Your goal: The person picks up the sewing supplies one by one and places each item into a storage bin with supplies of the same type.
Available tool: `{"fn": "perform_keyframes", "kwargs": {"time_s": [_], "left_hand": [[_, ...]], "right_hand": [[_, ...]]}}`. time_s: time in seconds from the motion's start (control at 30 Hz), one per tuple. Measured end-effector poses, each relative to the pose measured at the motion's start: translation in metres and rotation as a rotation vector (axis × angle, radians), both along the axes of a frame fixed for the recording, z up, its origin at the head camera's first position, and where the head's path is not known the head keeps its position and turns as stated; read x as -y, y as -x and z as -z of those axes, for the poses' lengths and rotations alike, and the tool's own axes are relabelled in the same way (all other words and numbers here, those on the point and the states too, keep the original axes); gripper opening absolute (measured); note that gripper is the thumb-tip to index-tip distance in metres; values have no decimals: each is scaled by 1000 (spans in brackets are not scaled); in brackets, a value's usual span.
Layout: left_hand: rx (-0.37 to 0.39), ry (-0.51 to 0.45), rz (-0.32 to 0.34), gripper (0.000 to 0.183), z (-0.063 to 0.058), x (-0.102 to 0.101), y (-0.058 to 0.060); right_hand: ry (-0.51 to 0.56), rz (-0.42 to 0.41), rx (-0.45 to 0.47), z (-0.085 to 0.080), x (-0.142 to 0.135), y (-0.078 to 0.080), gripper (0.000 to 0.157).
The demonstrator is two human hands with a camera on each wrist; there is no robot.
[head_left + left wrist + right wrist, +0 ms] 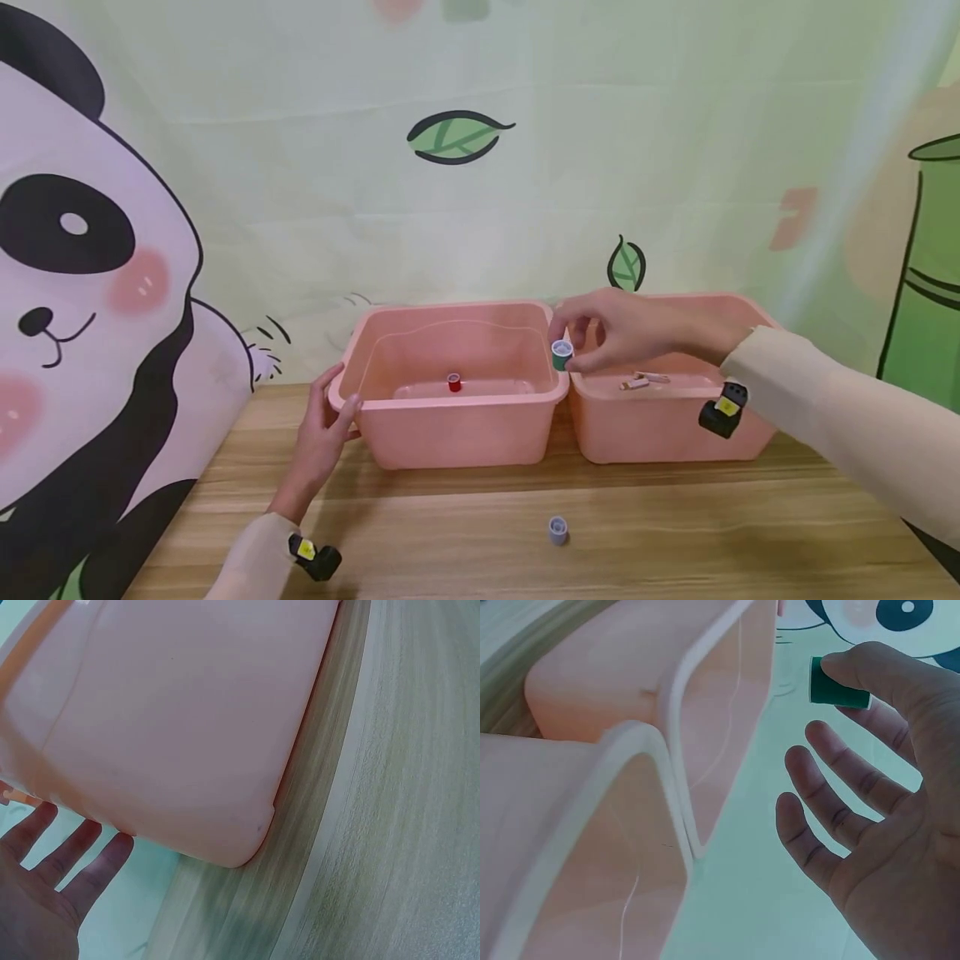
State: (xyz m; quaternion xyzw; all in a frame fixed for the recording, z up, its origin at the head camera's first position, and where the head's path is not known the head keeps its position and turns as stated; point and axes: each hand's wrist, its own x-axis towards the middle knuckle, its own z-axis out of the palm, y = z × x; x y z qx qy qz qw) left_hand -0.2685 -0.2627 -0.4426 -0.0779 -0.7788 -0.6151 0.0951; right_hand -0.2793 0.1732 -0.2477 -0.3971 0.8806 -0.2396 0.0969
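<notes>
My right hand (pixel 611 329) pinches a small green cylinder (pixel 561 357) with a pale, hollow-looking top between thumb and index finger. In the right wrist view the green cylinder (pixel 840 684) shows its side, and the other fingers spread free of it. It is over the near rims, where the two pink bins meet. My left hand (pixel 321 429) holds the left pink bin (pixel 457 433) at its left end, thumb at the front rim. Fingertips (pixel 120 847) rest against that bin's outer wall. Inside this bin lies a small red cylinder (pixel 454 382).
The right pink bin (pixel 667 429) stands beside the left one and contains a few small pale pink pieces (pixel 636 383). On the wooden table (pixel 435 533), in front of the bins, a small grey-blue cylinder (pixel 557 530) stands. A printed panda cloth (pixel 300 208) hangs behind.
</notes>
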Motion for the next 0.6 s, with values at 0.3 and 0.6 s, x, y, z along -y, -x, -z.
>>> {"fn": "perform_keyframes", "kwargs": {"time_s": [0.3, 0.6], "left_hand": [[7, -4, 0, 66, 0, -1, -1], [3, -2, -6, 66, 0, -1, -1]], "right_hand": [[-22, 5, -25, -6, 14, 19, 19], [-46, 30, 6, -10, 25, 37, 18]]}}
